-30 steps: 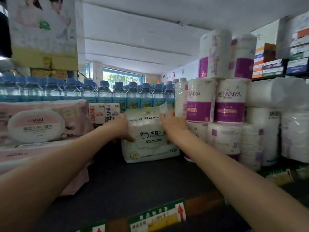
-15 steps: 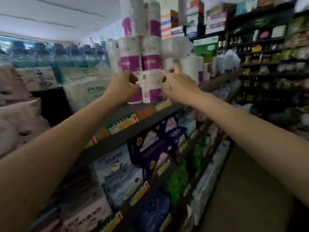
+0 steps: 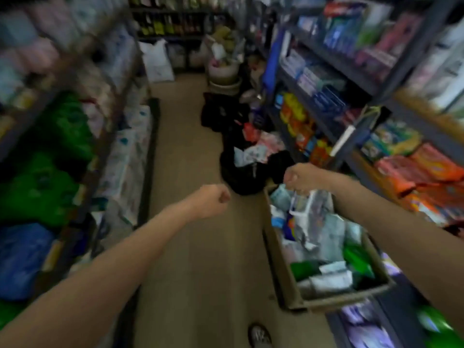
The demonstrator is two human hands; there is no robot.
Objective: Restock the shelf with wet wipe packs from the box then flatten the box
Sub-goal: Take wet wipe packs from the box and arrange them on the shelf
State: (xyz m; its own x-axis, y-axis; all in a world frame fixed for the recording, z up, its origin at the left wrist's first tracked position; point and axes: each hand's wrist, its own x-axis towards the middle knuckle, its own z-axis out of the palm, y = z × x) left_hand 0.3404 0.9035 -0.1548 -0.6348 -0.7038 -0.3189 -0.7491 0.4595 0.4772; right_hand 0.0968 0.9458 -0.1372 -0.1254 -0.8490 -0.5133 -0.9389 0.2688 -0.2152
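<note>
Just below the right hand (image 3: 300, 178) the cardboard box (image 3: 288, 280) is sitting on the aisle floor (image 3: 200, 247), and it is looking well loaded with mixed packs (image 3: 324, 277), white, pale blue and green ones jumbled together. The right hand is hovering over the far end of the box, fingers curled in; whether it is pinching anything is too blurred to tell. The left hand (image 3: 213, 199) is hanging out over bare floor, well left of the box, balled into a loose fist and gripping nothing. Beyond the right hand a dark heap of bags (image 3: 241, 172) is crowding the floor, just past the box's far end. Shelving is running along both outer sides of the arms.

Now the risks. The picture is smearing, so a grab made now is likely landing on the wrong pack, and the jumble is not helping: wipes and other goods are looking alike here. Packs are lying loose and slippery-looking, so a one-handed pinch at a corner could be letting one slide away. That heap beyond the box could be catching a foot
</note>
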